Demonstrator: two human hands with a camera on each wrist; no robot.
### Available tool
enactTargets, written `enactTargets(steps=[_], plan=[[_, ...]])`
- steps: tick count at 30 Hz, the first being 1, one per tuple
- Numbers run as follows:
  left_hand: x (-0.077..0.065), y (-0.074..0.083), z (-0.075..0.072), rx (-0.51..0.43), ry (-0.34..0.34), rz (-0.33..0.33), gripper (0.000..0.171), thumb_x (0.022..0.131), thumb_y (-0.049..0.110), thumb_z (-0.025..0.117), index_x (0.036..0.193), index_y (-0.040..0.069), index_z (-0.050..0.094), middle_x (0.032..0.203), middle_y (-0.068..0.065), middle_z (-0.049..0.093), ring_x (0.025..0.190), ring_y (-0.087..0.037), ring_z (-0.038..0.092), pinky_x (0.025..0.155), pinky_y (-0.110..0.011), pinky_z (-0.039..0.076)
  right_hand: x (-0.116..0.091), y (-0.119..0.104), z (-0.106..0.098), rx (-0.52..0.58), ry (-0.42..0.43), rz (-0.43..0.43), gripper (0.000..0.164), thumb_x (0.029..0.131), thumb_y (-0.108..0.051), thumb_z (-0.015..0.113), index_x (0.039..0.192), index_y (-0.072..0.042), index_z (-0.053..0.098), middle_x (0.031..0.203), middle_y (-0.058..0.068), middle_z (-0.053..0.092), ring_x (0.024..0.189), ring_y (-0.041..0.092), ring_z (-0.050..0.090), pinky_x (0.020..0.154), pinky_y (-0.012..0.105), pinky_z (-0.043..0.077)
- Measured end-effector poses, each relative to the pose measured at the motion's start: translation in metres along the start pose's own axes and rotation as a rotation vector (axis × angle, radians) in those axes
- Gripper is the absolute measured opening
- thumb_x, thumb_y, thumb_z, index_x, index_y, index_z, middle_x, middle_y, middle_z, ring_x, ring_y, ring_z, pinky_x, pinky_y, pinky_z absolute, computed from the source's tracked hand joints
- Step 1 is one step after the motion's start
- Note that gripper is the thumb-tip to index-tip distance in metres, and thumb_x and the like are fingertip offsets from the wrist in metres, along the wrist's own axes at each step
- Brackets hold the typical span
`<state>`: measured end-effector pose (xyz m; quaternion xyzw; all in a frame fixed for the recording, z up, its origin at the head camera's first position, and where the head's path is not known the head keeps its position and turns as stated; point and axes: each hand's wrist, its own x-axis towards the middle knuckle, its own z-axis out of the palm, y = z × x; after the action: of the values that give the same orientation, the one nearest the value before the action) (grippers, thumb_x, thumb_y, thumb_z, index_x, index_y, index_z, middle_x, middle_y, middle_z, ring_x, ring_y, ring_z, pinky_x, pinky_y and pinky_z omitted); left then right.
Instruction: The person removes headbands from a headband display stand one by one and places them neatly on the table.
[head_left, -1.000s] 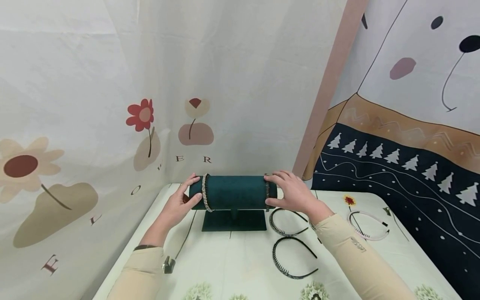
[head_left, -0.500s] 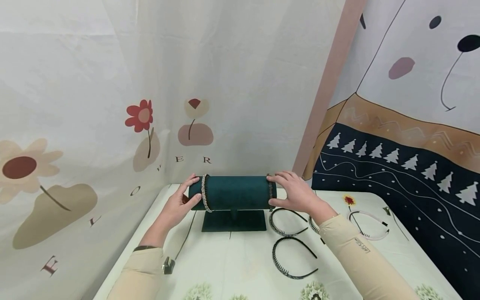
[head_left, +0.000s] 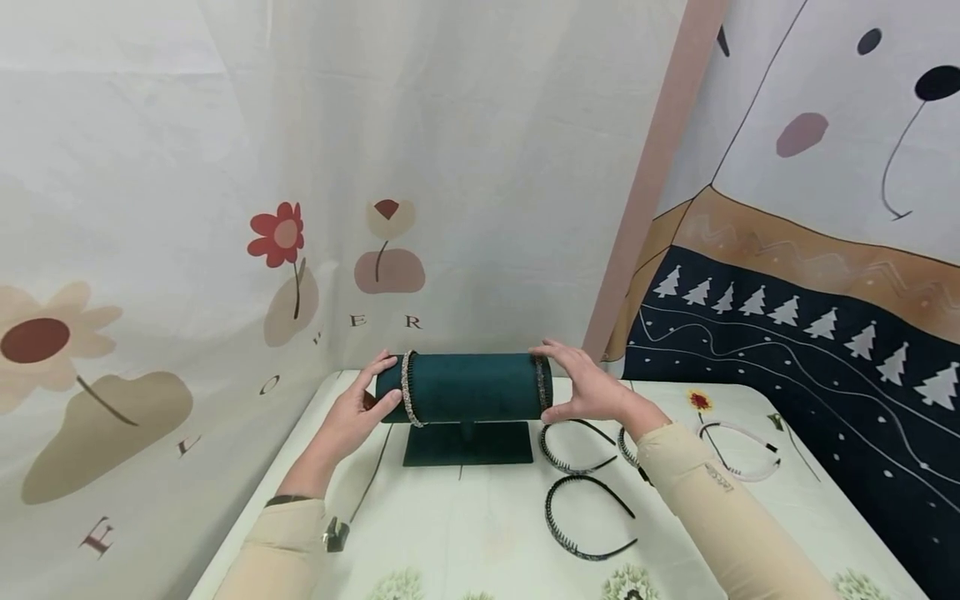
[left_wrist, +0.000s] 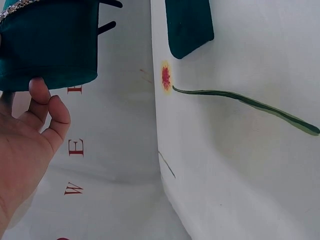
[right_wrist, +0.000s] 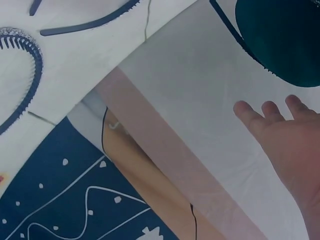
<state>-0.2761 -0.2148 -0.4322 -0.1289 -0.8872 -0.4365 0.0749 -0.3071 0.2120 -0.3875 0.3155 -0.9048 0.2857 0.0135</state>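
Note:
A dark green padded roll on a T-shaped display stand [head_left: 476, 385] stands at the table's far side. My left hand [head_left: 354, 414] holds its left end, thumb in front and fingers over the top; the left wrist view shows curled fingers against the end. Beside that hand, a glittery headband [head_left: 408, 388] fits over the roll. A dark toothed headband [head_left: 541, 385] sits over the right end. Next to it is my right hand [head_left: 596, 392], index finger above the roll's top edge and thumb by its lower edge. In the right wrist view its other fingers [right_wrist: 250, 114] stand extended, apart from the roll.
Two black toothed headbands [head_left: 555, 527] lie on the table right of the stand's base. Another, partly hidden, lies under the right forearm. A pale pink headband [head_left: 742, 427] lies farther right. Printed curtains [head_left: 480, 208] hang behind the table.
The right-end headband has shifted slightly right, toward the roll's end. My right fingers have since loosened from it, thumb moving a little outward. The left hand keeps its hold.

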Motion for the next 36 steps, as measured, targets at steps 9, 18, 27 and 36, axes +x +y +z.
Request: enactTargets(steps=[9, 18, 27, 36], plan=[[-0.001, 0.0, -0.001, -0.013, 0.01, 0.006, 0.063, 0.109, 0.043, 0.061, 0.166, 0.031, 0.036, 0.181, 0.002, 0.022, 0.089, -0.019, 0.054, 0.073, -0.03, 0.05, 0.013, 0.007, -0.004, 0.251, -0.083, 0.081, 0.131, 0.076, -0.028, 0.099, 0.172, -0.023, 0.01, 0.181, 0.012, 0.012, 0.167, 0.041, 0.01, 0.126, 0.072, 0.023], [-0.003, -0.001, 0.0, -0.012, 0.009, 0.0, 0.062, 0.109, 0.043, 0.06, 0.166, 0.032, 0.036, 0.181, 0.003, 0.021, 0.09, -0.019, 0.054, 0.073, -0.03, 0.049, 0.021, 0.018, 0.002, 0.409, -0.169, 0.093, 0.135, 0.077, -0.021, 0.099, 0.172, -0.027, 0.003, 0.182, 0.011, 0.003, 0.167, 0.042, 0.001, 0.125, 0.076, 0.018], [-0.002, 0.002, -0.001, -0.014, 0.007, -0.002, 0.062, 0.109, 0.043, 0.061, 0.166, 0.034, 0.037, 0.181, 0.005, 0.021, 0.09, -0.021, 0.053, 0.074, -0.03, 0.049, 0.023, 0.015, 0.0, 0.408, -0.179, 0.109, 0.132, 0.076, -0.018, 0.099, 0.171, -0.027, 0.007, 0.181, 0.008, 0.006, 0.167, 0.04, 0.004, 0.127, 0.074, 0.017], [-0.001, 0.003, 0.0, -0.018, 0.005, 0.004, 0.062, 0.109, 0.043, 0.061, 0.165, 0.032, 0.038, 0.181, 0.004, 0.022, 0.089, -0.022, 0.053, 0.073, -0.03, 0.049, 0.019, 0.022, 0.0, 0.449, -0.163, 0.141, 0.126, 0.076, -0.015, 0.098, 0.169, -0.025, 0.013, 0.18, 0.009, 0.009, 0.167, 0.04, 0.005, 0.126, 0.074, 0.019]])
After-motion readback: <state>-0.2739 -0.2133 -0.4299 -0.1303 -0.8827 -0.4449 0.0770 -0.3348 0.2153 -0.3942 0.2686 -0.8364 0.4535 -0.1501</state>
